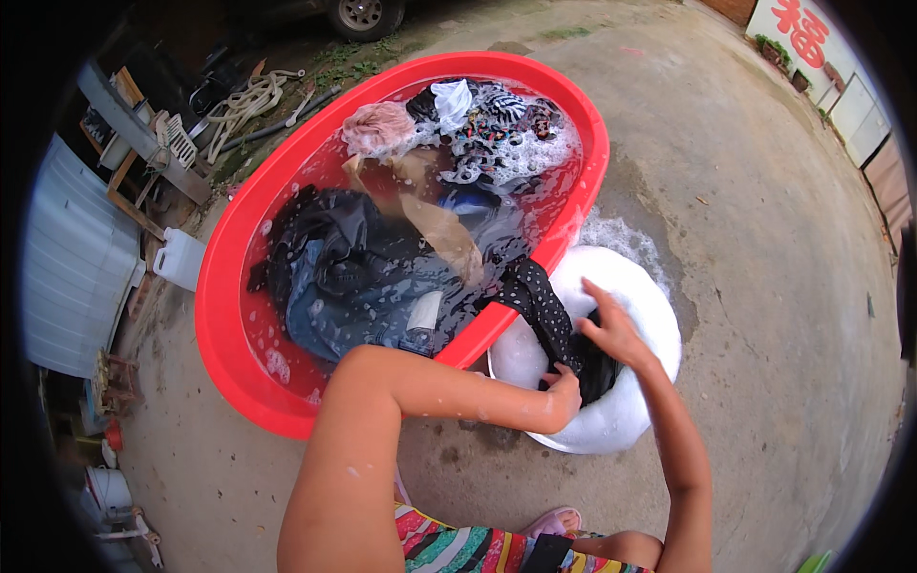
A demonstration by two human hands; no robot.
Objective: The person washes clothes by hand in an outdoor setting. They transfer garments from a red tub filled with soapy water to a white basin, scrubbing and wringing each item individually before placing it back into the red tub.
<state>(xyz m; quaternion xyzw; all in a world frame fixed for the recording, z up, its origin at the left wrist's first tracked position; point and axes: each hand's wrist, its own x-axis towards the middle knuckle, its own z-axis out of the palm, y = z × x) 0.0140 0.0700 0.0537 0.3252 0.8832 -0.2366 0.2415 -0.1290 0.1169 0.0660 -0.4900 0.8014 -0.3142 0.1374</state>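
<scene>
A large red plastic tub holds water and soaking clothes: dark garments and blue denim near its left end, a pink cloth, a white cloth and patterned garments in suds at the far end. A black polka-dot cloth hangs over the tub's near right rim into a round basin heaped with white foam. My left hand grips the lower part of this cloth in the basin. My right hand is above the foam with its fingers apart, holding nothing.
A white plastic jug stands left of the tub. Behind it lie a coiled hose and a grey pipe. A white bucket is at the lower left. Wet concrete with spilled foam lies beside the basin. A vehicle wheel shows at the top.
</scene>
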